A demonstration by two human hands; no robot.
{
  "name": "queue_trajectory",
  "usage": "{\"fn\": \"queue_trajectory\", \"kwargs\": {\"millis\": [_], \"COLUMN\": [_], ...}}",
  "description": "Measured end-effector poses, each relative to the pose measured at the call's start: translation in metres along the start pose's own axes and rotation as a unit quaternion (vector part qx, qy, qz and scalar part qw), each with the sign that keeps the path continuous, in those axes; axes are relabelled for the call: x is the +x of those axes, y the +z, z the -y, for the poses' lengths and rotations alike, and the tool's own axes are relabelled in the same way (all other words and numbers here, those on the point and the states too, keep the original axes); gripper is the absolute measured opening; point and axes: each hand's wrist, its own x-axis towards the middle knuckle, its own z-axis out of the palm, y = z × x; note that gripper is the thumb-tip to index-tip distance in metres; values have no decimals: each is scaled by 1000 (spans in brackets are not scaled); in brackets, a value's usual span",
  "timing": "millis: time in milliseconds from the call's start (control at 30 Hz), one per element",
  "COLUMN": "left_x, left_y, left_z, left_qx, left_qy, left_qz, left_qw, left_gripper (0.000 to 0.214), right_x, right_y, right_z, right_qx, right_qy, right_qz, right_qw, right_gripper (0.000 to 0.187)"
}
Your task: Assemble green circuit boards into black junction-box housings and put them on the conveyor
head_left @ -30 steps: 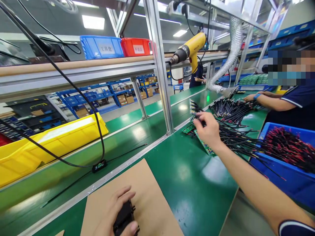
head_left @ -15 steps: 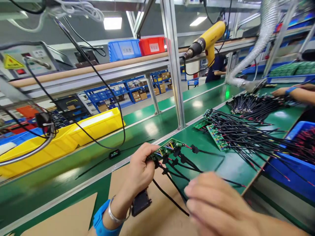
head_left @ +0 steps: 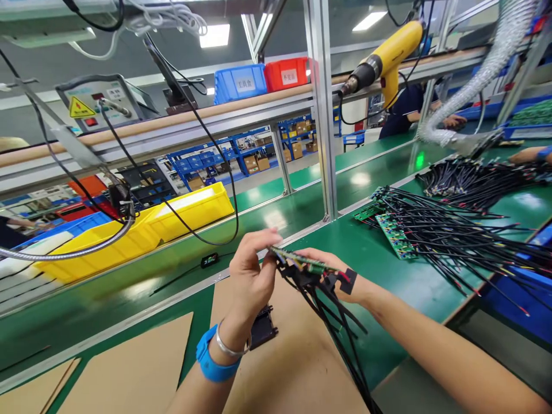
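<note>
A green circuit board panel (head_left: 310,263) is held above the bench, tilted nearly edge-on. My left hand (head_left: 252,270) pinches its left end between thumb and fingers. Behind its right end is my right hand (head_left: 340,270), gripping the board from the far side with most fingers hidden. Black cables (head_left: 332,322) hang down from the board in a bundle. Black square pieces sit where they meet it, one black piece (head_left: 347,282) showing at the right end. Under my left wrist, a black plastic block (head_left: 264,329) lies on a brown cardboard sheet (head_left: 293,368).
More wired boards (head_left: 394,236) lie at right, their cables reaching over the bench edge by a blue bin (head_left: 517,299). Yellow bins (head_left: 190,215) stand left. A yellow heat gun (head_left: 388,63) hangs by the metal post (head_left: 321,115). Another person's hand (head_left: 526,155) is far right.
My right hand has moved from the near right up to the board and now grips its right end. The board has tilted, and its cables hang together. The view has shifted left.
</note>
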Motion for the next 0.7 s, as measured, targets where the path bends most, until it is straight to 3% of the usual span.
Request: {"fn": "queue_trajectory", "kwargs": {"millis": [67,167,233,300,367,433,533,700], "left_x": [-10,-32,-44,-50,-49,-44,-35,-29], "left_y": [2,10,20,31,40,44,41,36], "left_z": [10,18,16,7,-3,-10,-10,-3], "left_qx": [-47,-206,-254,-253,-257,-268,-293,-294], "left_qy": [-126,-269,-273,-247,-246,-274,-317,-317], "left_qz": [-7,53,60,49,51,31,-30,-60], "left_qw": [991,939,926,934,933,923,902,900], "left_gripper": [40,87,113,125,117,86,48,53], "right_x": [4,7,8,10,11,13,13,1], "right_y": [5,8,8,9,10,11,7,-4], "right_z": [-4,-6,-7,-9,-10,-10,-7,-1], "right_qx": [51,55,51,3,-71,-120,-103,19], "right_qy": [13,16,18,6,-14,-33,-34,-23], "right_qz": [-61,-112,-141,-188,-228,-243,-207,-61], "right_qw": [997,992,989,982,971,962,972,998], "right_gripper": [37,38,37,38,39,31,25,47]}}
